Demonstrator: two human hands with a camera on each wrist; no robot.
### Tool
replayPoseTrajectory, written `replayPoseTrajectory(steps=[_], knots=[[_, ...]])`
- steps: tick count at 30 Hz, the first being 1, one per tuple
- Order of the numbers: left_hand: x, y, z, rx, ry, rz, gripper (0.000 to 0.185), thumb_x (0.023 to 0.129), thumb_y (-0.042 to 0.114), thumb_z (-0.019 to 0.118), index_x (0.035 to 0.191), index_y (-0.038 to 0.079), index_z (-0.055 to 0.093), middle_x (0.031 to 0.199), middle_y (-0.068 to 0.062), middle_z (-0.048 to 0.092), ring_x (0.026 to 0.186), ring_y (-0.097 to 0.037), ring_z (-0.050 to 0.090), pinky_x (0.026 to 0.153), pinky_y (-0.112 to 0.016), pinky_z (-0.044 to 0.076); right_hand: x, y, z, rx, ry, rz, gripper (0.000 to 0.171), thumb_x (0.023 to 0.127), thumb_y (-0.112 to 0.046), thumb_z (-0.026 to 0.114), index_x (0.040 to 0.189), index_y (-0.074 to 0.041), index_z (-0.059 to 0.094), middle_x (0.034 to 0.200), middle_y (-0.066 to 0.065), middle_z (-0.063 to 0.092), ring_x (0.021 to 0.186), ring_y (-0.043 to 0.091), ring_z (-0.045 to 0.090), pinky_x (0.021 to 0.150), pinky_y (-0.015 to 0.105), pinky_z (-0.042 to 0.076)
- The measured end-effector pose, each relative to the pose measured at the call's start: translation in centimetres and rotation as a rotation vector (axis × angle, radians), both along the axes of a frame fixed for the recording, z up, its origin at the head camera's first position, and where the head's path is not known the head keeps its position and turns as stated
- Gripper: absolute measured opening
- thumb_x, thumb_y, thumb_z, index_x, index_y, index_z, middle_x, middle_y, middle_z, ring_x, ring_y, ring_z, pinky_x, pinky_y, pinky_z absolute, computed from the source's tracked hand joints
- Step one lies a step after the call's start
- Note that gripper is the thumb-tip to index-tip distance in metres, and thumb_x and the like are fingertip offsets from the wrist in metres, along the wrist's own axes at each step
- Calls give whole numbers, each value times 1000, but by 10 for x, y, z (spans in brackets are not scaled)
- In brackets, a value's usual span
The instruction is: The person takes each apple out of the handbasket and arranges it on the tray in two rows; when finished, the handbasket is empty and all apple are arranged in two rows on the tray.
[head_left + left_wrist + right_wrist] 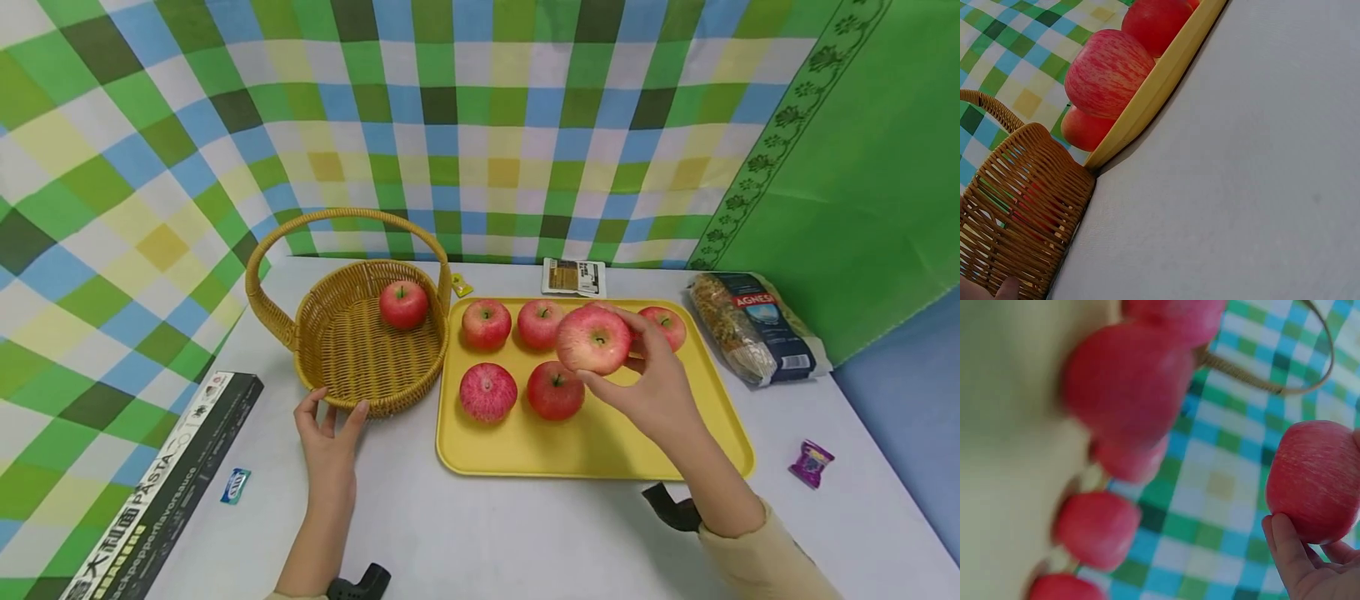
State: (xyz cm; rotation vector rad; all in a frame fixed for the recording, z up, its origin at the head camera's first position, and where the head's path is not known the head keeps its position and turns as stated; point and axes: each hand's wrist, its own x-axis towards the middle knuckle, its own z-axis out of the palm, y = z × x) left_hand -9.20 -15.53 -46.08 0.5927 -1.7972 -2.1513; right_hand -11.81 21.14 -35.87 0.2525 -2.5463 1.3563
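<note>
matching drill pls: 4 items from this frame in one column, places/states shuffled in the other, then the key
1. left hand
2. right hand
3. wicker basket
4. purple candy

A. lies on the table, right of the yellow tray
B. holds one apple inside
C. grips a lifted apple above the tray
D. rests on the basket's near rim

Pairs: 1-D, 2-C, 3-B, 4-A

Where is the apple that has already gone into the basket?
In the head view, the apple lies inside the wicker basket, left of the yellow tray, toward the basket's far side.
</note>
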Motion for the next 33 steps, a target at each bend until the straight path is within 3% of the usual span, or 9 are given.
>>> replayPoseTrajectory(steps=[4,8,11,19,33], knots=[[0,-1,0,7,10,-8,72,84,19,76,138,16,28,156,6,9,144,-25,19,109,-33,35,3,26,-13,32,-58,-53,83,77,-22,83,142,-5,35,126,14,50,102,30,56,80,11,46],[1,-1,0,7,17,-3,72,85,17,75,139,13,27,155,7,11,144,-25,19,109,-33,35,2,44,-31,88,-186,-77,85,79,-31,81,141,-2,31,128,18,47,109,33,51,89,36,52],[1,-2,1,13,14,3,70,85,16,75,137,16,29,155,7,10,144,-25,19,109,-33,35,1,53,-43,120,-295,-74,88,79,-37,79,141,1,28,130,21,44,113,37,47,92,54,49],[1,-2,2,34,23,9,66,85,14,75,135,19,32,155,8,11,144,-26,19,107,-31,37,-2,63,-64,183,-464,-59,95,79,-48,76,143,1,26,135,23,41,115,37,46,93,51,49],[-1,0,2,24,13,-5,73,85,17,75,139,14,27,156,6,10,144,-25,19,109,-33,35,-1,66,-70,211,-490,-52,94,79,-49,75,142,1,27,135,24,42,111,36,47,92,50,50]])
